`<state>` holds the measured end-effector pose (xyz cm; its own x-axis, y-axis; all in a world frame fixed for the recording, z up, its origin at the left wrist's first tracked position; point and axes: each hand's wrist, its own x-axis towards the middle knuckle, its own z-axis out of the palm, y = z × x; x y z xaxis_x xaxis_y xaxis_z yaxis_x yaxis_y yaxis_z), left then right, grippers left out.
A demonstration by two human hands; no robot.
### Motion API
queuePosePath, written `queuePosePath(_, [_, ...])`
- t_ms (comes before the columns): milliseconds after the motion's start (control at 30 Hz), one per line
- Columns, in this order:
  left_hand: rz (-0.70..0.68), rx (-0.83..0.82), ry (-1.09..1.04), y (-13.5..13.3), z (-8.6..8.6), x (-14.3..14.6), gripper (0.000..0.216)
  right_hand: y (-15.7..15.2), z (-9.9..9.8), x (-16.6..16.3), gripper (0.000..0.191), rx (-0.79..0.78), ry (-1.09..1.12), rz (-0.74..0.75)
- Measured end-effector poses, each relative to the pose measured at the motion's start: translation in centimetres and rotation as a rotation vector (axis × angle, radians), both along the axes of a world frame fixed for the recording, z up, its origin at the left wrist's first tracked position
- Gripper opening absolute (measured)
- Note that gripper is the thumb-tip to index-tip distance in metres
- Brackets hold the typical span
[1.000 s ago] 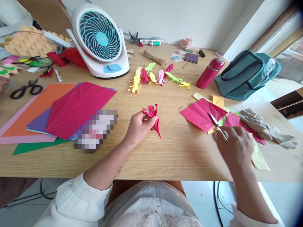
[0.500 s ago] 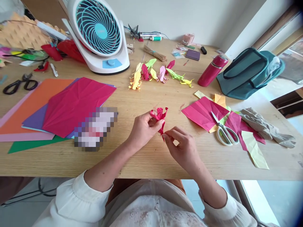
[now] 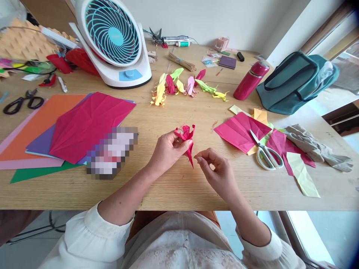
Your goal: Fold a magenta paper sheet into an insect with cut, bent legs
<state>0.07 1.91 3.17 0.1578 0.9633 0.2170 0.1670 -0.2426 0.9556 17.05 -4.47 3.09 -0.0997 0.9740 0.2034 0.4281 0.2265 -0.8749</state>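
Observation:
My left hand (image 3: 171, 149) pinches a red folded paper flower (image 3: 186, 133) between thumb and fingers, just above the table. Its curled petals open at the top, and a thin pointed stem end (image 3: 191, 158) hangs below my thumb. Slightly to the right of that point is my right hand (image 3: 215, 170), apart from the paper. Its thumb and index fingertips are brought together in a pinch, with nothing visible between them.
Left lie coloured paper sheets (image 3: 92, 123), a blurred-out object (image 3: 112, 153) and black scissors (image 3: 24, 102). Folded paper figures (image 3: 190, 86) and a fan (image 3: 112, 37) stand behind. Right are paper pieces (image 3: 238, 130), white-handled scissors (image 3: 266, 155), a glove (image 3: 316, 147), a red flask (image 3: 251, 81) and a teal bag (image 3: 294, 84).
My right hand has let go of the flower's lower point and moved a little to the right. The left hand still holds the flower, which appears slightly farther left.

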Motion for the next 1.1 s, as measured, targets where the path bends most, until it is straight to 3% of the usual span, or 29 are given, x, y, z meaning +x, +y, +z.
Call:
queuePosePath(333, [-0.013, 0.036, 0.119, -0.6, 0.1, 0.2, 0.021, 0.4, -1.2, -0.7, 0.032, -0.203, 0.272, -0.028])
queuePosePath(500, [-0.016, 0.012, 0.053, -0.1, 0.1, 0.0, 0.022, 0.1, -1.7, 0.1, 0.029, -0.171, 0.298, -0.018])
queuePosePath(667, [-0.046, -0.121, -0.100, 0.3, -0.4, -0.3, 0.024, -0.7, -1.5, 1.8, 0.036, -0.184, 0.213, 0.069])
queuePosePath(767, [-0.080, -0.206, -0.171, 0.5, -0.5, -0.4, 0.028, -0.9, -1.7, 2.6, 0.020, -0.184, 0.140, 0.127])
queuePosePath(833, [-0.102, -0.224, -0.183, 0.5, -0.4, -0.4, 0.030, -0.8, -1.9, 2.6, 0.019, -0.174, 0.134, 0.104])
queuePosePath(967, [-0.120, -0.219, -0.183, 0.5, -0.5, -0.2, 0.029, -0.2, -1.9, 1.7, 0.027, -0.164, 0.234, 0.042])
queuePosePath(1100, [-0.152, -0.216, -0.159, 0.4, -0.7, -0.1, 0.025, 0.6, -1.1, 0.2, 0.032, -0.246, 0.363, 0.165])
